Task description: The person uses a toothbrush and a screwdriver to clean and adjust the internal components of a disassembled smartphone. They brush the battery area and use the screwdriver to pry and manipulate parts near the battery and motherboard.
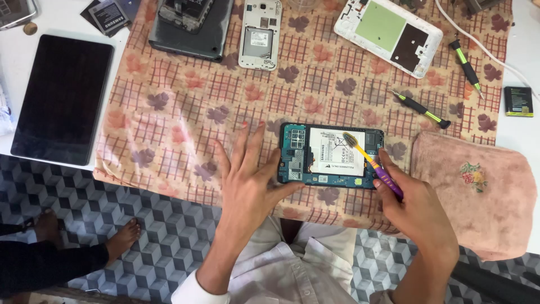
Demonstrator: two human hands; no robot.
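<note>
1. Fingers of the right hand [419,211] pinch the purple handle of a toothbrush [371,163]; its yellow neck runs up and left, bristle head resting on the white battery of an opened phone [331,156].
2. Left hand [247,183] lies flat, fingers spread wide on the cloth, thumb pressed against the phone's left edge to steady it.
3. Phone lies back cover off, circuit board exposed, near the front edge of the surface, on a checked cloth with a leaf print [185,95].
4. Pink towel [478,191] just to the right of the phone, close to the right hand.
5. Two screwdrivers [422,108] with green and black handles farther back; also a white tablet shell [388,34], a white phone body [260,34], a dark tablet [63,98] at far left, and a small black battery [518,101] at right.
6. Another person's bare feet [121,239] on the patterned floor, lower left.
7. Risk, as judged: the phone sits close to the edge and is held by one thumb only; a hard brush stroke could push it off. Bristles dragged over the bare board could snag small parts or connectors.
</note>
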